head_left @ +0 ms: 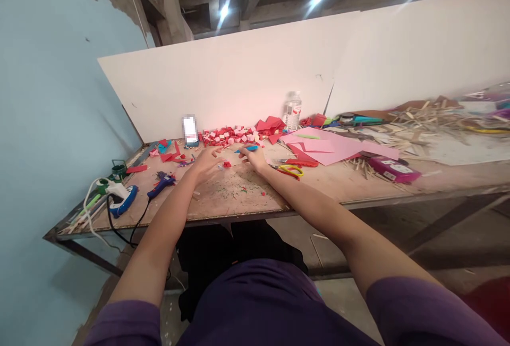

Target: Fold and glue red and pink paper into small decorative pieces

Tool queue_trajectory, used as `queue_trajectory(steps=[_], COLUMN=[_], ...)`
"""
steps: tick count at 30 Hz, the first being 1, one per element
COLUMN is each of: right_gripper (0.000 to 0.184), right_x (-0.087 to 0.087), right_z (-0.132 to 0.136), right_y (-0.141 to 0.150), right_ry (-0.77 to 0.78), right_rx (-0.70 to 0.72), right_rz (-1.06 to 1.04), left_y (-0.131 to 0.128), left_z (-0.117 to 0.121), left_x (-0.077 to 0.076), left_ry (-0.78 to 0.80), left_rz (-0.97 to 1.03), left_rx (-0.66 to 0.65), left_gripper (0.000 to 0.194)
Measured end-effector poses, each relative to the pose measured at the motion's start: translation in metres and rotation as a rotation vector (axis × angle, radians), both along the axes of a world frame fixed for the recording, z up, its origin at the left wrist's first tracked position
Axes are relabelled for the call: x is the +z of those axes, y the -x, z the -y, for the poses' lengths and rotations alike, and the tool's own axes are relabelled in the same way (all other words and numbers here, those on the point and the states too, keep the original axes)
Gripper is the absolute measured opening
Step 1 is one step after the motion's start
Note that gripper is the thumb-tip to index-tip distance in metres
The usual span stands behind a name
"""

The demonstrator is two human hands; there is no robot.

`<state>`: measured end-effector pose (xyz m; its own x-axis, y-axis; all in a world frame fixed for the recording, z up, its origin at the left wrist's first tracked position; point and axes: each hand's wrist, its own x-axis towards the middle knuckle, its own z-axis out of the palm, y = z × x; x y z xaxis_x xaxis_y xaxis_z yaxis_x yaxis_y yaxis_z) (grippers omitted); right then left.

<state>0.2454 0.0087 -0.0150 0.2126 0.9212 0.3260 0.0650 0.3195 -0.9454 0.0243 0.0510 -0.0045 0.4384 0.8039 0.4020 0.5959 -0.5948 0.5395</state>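
My right hand (255, 159) is closed round a slim blue pen-like tool (249, 149), which points left over the table; its exact kind is too small to tell. Across from it, my left hand (206, 162) hovers with the fingers spread and nothing visible in them. A small red folded paper piece (227, 164) lies between the two hands, nearest the left fingertips. Just beyond both hands spreads a pile of small red and pink paper cubes (229, 136). Yellow-handled scissors (292, 170) and a red-handled tool (300, 163) lie right of my right hand.
A blue glue gun (161, 185) and a blue-white power strip (124, 201) with cords lie left. A phone (190, 129) and a water bottle (294, 112) stand by the white back panel. Pink paper sheets (346, 146), a purple box (394, 169) and thin wooden sticks (426, 115) lie right.
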Motion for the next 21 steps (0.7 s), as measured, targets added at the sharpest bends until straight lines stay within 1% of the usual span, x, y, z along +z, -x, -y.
queue_trajectory(steps=[3, 5, 6, 8, 11, 13, 17, 21], right_gripper=[0.021, 0.024, 0.026, 0.028, 0.028, 0.027, 0.026, 0.027], right_x=[0.005, 0.008, 0.009, 0.011, 0.014, 0.015, 0.017, 0.02], right_z=[0.001, 0.002, 0.002, 0.003, 0.005, 0.006, 0.009, 0.013], right_y=[-0.002, -0.003, -0.004, -0.004, -0.003, -0.002, -0.001, 0.0], right_ry=[-0.012, -0.017, -0.017, -0.011, 0.007, 0.017, 0.012, -0.005], right_rx=[-0.001, -0.002, -0.002, 0.001, 0.01, 0.021, 0.054, 0.087], right_rz=[-0.018, -0.021, -0.02, -0.015, -0.005, 0.005, 0.023, 0.026], left_y=[0.011, 0.017, 0.019, 0.022, 0.025, 0.025, 0.027, 0.026], left_z=[-0.005, -0.007, -0.007, -0.007, -0.008, -0.008, -0.008, -0.007], left_x=[0.012, 0.016, 0.016, 0.016, 0.012, 0.01, 0.006, 0.004], left_ry=[-0.037, -0.022, -0.007, 0.026, 0.057, 0.068, 0.094, 0.104], left_rz=[-0.068, -0.143, -0.178, -0.233, -0.269, -0.278, -0.284, -0.276], left_rx=[0.037, 0.002, -0.024, -0.074, -0.109, -0.117, -0.135, -0.153], left_gripper=[0.033, 0.02, 0.016, 0.016, 0.031, 0.037, 0.034, 0.026])
